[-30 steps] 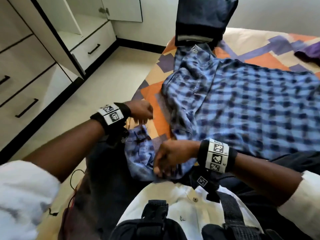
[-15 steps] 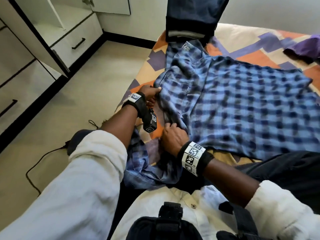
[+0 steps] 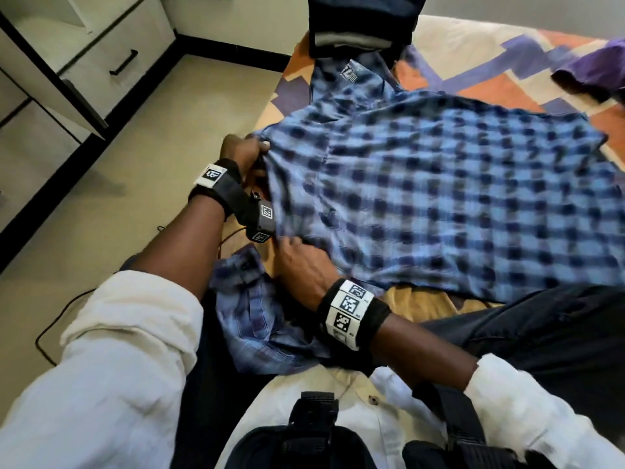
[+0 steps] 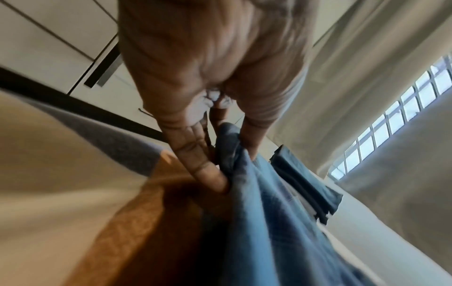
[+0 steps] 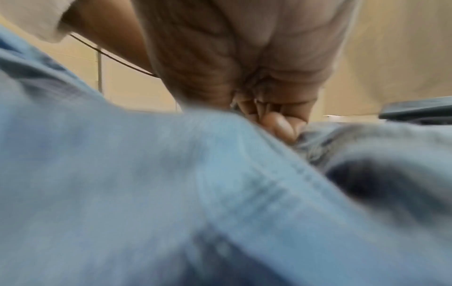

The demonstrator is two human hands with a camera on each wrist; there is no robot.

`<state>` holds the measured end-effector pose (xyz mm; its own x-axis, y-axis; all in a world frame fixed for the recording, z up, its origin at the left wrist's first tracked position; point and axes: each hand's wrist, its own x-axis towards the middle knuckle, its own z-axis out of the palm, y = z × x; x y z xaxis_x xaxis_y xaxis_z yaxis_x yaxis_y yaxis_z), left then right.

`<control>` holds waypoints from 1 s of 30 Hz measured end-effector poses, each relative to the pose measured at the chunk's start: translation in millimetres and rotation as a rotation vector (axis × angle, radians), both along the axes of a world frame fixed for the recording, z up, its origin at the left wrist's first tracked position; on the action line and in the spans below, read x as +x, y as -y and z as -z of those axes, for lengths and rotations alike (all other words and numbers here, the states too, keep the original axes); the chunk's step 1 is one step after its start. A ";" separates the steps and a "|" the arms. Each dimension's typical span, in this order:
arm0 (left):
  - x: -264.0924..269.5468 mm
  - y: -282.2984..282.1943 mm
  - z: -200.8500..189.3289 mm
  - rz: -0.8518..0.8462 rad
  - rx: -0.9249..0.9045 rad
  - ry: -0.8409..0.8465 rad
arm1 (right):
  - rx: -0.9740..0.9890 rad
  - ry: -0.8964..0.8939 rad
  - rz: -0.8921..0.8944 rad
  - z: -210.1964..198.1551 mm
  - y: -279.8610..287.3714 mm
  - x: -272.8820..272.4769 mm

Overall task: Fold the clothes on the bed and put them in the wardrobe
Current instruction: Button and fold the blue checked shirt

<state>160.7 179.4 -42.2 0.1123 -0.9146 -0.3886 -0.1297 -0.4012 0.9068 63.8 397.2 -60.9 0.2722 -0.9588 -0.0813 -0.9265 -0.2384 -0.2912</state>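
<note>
A blue checked shirt (image 3: 439, 204) lies spread over the patterned bedspread (image 3: 480, 86), one sleeve (image 3: 257, 316) hanging off the near edge. The left hand (image 3: 241, 154) pinches the shirt's left edge, and the right hand (image 3: 301, 265), nearer, has its fingers at the fabric's lower left edge. A dark folded pile (image 3: 358, 25) sits at the far end, a purple garment (image 3: 595, 69) far right, and wardrobe drawers (image 3: 111, 52) stand far left.
</note>
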 end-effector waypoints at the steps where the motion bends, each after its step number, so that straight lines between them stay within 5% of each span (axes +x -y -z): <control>1: 1.8 -0.9 3.1 0.014 -0.012 0.055 | 0.002 0.007 -0.076 0.1 -1.7 7.5; 7: 10.0 5.0 28.8 0.055 -0.071 0.294 | 0.166 0.180 -0.223 -4.0 -11.1 15.9; 13: 8.9 -18.8 12.6 0.149 0.013 0.189 | -0.065 0.132 0.077 -13.7 -28.3 -19.2; 16: 11.7 -22.7 14.0 0.108 -0.020 0.326 | 0.171 -0.076 0.029 -11.2 -29.6 -32.0; 20: 12.9 -17.7 13.7 0.124 -0.015 0.588 | 0.465 -0.033 -0.234 -10.6 -28.1 -30.3; 26: 0.5 16.4 -17.0 0.154 -0.332 0.845 | 0.404 0.360 0.035 -38.3 62.2 -87.6; 30: -22.0 53.2 -34.9 0.248 -0.422 0.835 | 0.378 0.331 0.189 -42.4 143.0 -145.8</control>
